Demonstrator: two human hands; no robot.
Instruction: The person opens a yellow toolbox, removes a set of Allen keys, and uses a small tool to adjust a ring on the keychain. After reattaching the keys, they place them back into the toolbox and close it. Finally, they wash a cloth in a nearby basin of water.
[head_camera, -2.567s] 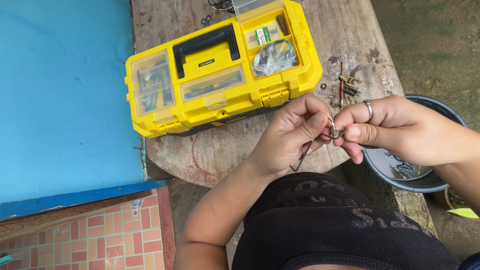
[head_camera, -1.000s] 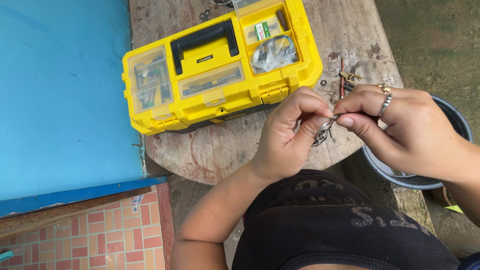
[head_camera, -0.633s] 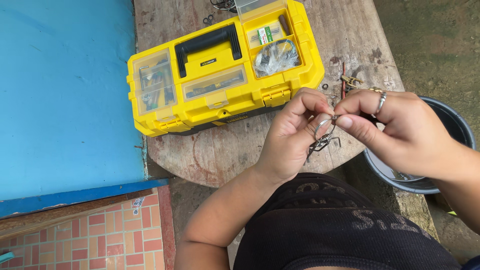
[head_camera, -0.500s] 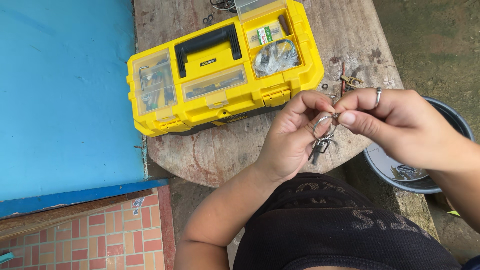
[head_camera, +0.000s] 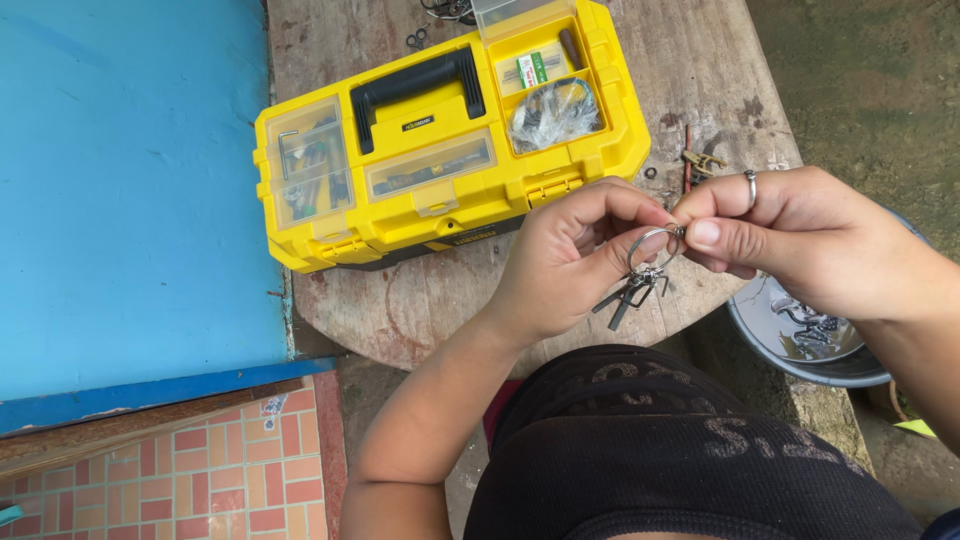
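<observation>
Left hand (head_camera: 570, 260) pinches the metal key ring (head_camera: 652, 247), small keys (head_camera: 628, 290) dangling below; right hand (head_camera: 790, 235) nips its rim at the fingertips. Best to steady the ring and pry only the coil's end, above the wooden surface (head_camera: 420, 310).

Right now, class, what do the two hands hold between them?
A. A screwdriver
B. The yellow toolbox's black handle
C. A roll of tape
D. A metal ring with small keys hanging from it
D: the left hand and right hand pinch a metal ring with small keys dangling below, in front of the toolbox.
</observation>
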